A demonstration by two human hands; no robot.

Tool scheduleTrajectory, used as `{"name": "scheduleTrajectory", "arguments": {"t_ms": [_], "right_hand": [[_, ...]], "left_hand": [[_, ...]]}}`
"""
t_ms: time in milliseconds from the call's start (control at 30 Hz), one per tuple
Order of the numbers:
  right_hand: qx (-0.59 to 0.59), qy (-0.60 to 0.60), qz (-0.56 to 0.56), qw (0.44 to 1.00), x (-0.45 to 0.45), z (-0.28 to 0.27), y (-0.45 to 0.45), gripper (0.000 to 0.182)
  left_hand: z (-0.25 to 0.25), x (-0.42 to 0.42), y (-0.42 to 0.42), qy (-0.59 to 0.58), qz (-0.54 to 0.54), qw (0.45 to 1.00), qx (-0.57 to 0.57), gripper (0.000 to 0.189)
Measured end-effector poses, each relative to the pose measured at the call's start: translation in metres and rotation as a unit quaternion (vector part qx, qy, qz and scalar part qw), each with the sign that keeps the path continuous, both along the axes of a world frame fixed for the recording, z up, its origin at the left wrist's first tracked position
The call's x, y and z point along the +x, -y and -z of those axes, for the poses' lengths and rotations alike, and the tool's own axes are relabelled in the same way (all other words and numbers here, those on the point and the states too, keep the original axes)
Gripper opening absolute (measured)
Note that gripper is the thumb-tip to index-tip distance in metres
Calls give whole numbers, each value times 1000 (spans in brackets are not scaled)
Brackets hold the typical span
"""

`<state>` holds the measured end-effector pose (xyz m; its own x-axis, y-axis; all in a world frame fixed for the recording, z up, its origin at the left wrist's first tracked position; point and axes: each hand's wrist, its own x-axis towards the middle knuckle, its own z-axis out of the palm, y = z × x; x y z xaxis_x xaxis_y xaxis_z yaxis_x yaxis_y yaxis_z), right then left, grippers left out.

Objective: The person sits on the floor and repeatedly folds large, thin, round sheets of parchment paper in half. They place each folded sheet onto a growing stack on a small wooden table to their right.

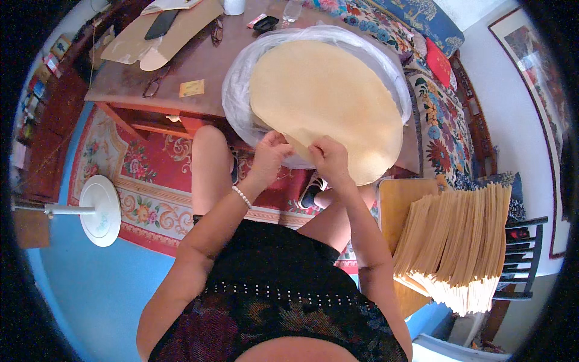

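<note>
A large, thin round flatbread (325, 90), pale tan, lies at the table's near edge on crumpled clear plastic sheeting (237, 90). The plastic shows around its far and left sides. Its near right part hangs past the table edge. My left hand (271, 156), with a white bead bracelet on the wrist, pinches the near left rim between thumb and fingers. Close to its right, my right hand (332, 158) has curled fingers gripping the near edge, where the sheet lifts and bends. The fingertips of my right hand are partly hidden.
Folded flatbreads (457, 235) form a thick stack on a wooden surface (393, 203) at my right. The brown table (199, 63) holds eyeglasses (152, 87), a yellow card (192, 88), a phone (161, 24) and cardboard (190, 31). A white round stand base (100, 211) is at left.
</note>
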<state>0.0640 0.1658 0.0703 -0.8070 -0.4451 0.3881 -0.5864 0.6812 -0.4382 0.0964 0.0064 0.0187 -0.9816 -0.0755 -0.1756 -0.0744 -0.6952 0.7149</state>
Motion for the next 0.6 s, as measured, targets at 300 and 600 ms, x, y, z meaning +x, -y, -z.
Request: {"name": "scheduleTrajectory", "arguments": {"t_ms": [300,600], "right_hand": [[231,-161,-48,958,-43,-55,0,4],[250,-130,32,959,-126,-109,-19,10]], "left_hand": [[7,-15,-23,75,12,992,-103,8],[5,-14,-18,122,24,991,-56,7]]}}
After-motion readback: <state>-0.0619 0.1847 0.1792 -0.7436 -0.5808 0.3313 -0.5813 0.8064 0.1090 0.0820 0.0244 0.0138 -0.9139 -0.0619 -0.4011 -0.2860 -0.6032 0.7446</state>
